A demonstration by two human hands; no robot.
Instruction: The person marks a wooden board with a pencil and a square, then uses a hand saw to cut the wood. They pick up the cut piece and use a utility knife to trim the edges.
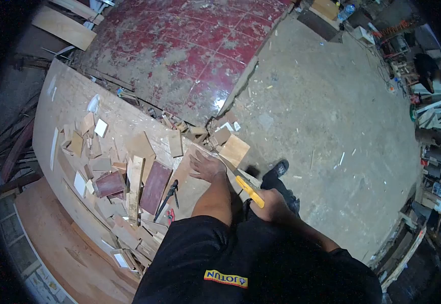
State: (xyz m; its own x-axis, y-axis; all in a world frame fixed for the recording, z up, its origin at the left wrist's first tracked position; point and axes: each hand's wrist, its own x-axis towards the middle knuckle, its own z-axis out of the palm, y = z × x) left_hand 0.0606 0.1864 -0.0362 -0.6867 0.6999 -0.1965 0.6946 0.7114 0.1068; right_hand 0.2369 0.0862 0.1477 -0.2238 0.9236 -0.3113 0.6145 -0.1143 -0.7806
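My left hand (206, 166) lies with its fingers spread on a light brown board (184, 169) near the edge of the wooden worktop. To its right, my right hand (272, 205) is wrapped round the yellow handle of a hand saw (250, 191). The saw's blade is seen almost edge-on and mostly hidden, so its contact with the board cannot be made out. A square piece of wood (234, 150) sits just beyond my left hand. A black clamp-like tool (172, 192) and a red-handled tool (170, 216) lie left of my left forearm.
Wood offcuts, among them a dark red block (155, 187), are piled across the worktop (68, 101). Dusty red tiles (180, 55) lie beyond it, and concrete floor (327, 116) is to the right. Clutter and a partly seen person (427, 71) are at the far right.
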